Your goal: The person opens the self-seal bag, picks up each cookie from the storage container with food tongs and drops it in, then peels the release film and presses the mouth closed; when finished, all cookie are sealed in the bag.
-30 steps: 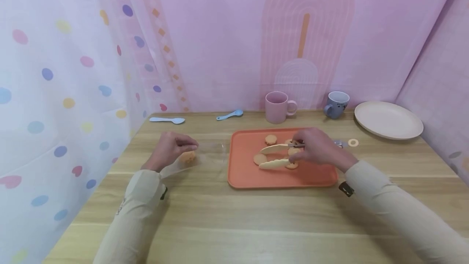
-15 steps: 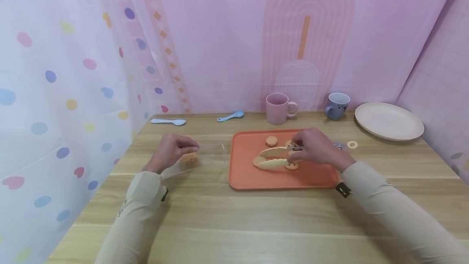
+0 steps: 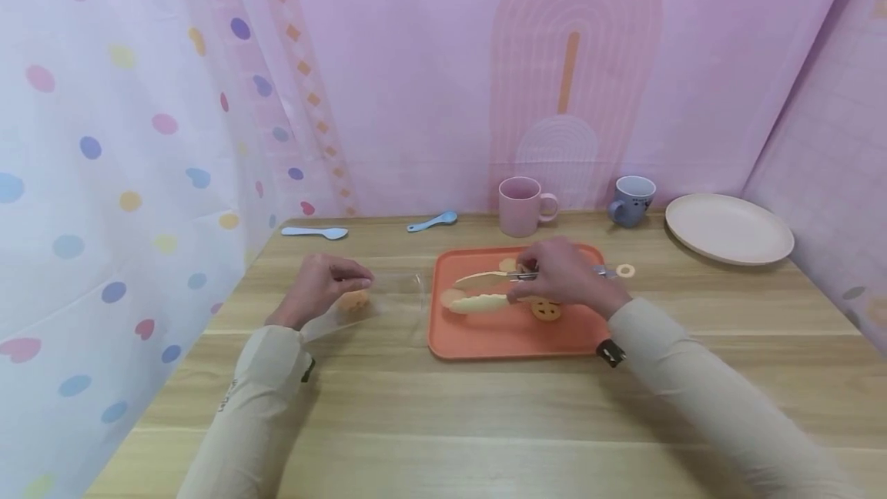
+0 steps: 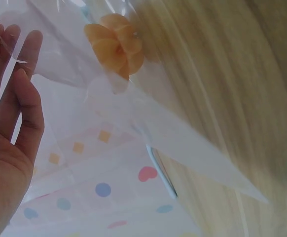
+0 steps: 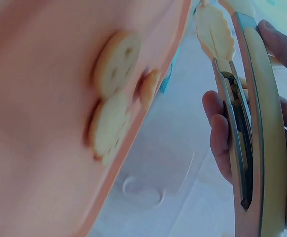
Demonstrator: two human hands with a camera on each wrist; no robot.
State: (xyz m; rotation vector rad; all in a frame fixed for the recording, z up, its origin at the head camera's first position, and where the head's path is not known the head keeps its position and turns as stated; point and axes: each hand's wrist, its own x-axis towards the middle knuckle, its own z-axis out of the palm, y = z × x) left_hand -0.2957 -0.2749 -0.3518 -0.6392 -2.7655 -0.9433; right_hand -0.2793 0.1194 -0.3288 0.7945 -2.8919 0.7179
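Note:
My left hand (image 3: 315,289) pinches the edge of a clear plastic bag (image 4: 202,158). Inside the bag, low near the table, shows a flower-shaped cookie (image 4: 116,44). My right hand (image 3: 563,277) grips a pair of metal tongs (image 5: 264,128) with cream scalloped tips. Between those tips, over the left end of the orange tray (image 3: 506,346), is a round plain cookie (image 3: 453,299). On the tray under my right hand lies a round cookie with holes (image 3: 546,309); others, such as a cookie (image 5: 151,88) near the tray's rim, are partly covered by the hand in the head view.
A pink mug (image 3: 520,206), a blue-grey mug (image 3: 632,201) and a beige plate (image 3: 729,228) stand along the back. Two light blue spoons lie at the back left, a longer spoon (image 3: 315,232) and a shorter spoon (image 3: 433,222). A patterned curtain (image 3: 416,83) hangs behind the table.
My right hand has moved left with the tongs, carrying the round cookie toward the tray's left rim and the bag. My left hand has stayed in place with the bag.

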